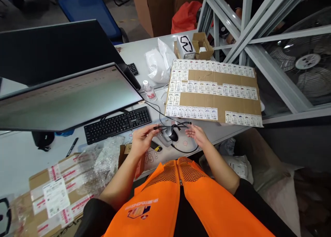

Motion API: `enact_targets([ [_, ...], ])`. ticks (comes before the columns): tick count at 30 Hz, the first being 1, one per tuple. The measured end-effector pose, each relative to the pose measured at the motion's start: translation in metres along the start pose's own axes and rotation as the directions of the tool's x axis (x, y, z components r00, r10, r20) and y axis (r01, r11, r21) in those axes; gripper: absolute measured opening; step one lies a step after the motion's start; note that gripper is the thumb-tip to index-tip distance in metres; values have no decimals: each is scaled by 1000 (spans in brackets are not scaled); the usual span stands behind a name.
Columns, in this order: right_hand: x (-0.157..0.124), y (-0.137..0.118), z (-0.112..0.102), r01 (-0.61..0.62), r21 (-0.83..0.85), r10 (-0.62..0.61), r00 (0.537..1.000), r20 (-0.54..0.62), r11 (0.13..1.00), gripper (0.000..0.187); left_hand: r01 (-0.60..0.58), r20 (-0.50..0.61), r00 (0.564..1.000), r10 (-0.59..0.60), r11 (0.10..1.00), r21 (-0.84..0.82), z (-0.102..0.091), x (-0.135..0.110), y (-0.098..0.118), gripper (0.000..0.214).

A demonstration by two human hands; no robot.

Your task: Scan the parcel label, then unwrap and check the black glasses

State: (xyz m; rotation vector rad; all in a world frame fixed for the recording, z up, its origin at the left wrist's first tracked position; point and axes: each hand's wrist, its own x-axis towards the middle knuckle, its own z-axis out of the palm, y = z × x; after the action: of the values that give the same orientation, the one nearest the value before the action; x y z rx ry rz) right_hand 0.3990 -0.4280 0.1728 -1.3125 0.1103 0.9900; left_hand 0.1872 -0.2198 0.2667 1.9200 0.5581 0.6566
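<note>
A pair of dark-framed glasses (184, 124) with clear lenses is raised over the mouse pad, between my two hands. At its left end my left hand (143, 139) pinches the frame with thumb and fingers. My right hand (198, 135) has the other end at its fingertips, its lower fingers loosely curled. Directly beneath the glasses sits a black and grey computer mouse (173, 136), partly covered by them. Beside my left fingers lies a black and yellow box cutter (156, 146) on the patterned mouse pad (151, 157).
Left of my hands are a black keyboard (117, 124), a monitor (74, 95), bubble wrap (108, 154) and a taped cardboard box (55, 192). A label-covered cardboard sheet (201, 107) lies at right. Behind stand a plastic bottle (150, 91) and a white bag (157, 66).
</note>
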Motion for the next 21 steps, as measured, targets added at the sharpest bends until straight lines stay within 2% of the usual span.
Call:
enact_targets([
  [2,13,1,1,-13,115,29,990,-138,993,42,-31,33,999,31,1000,-7,-8,12,-11,25],
  [4,24,-3,2,31,196,17,970,-241,980,38,-62,53,997,63,998,-21,-14,22,-21,26],
  [8,38,-12,0,140,215,-52,928,-368,967,35,-101,42,994,105,992,-80,-20,31,-33,26],
  [14,40,-13,-2,222,159,-137,896,-422,962,36,-82,35,995,89,982,-167,-19,32,-43,26],
  [21,17,4,-9,214,145,-129,885,-447,966,40,-21,52,998,33,974,-225,-12,35,-61,29],
])
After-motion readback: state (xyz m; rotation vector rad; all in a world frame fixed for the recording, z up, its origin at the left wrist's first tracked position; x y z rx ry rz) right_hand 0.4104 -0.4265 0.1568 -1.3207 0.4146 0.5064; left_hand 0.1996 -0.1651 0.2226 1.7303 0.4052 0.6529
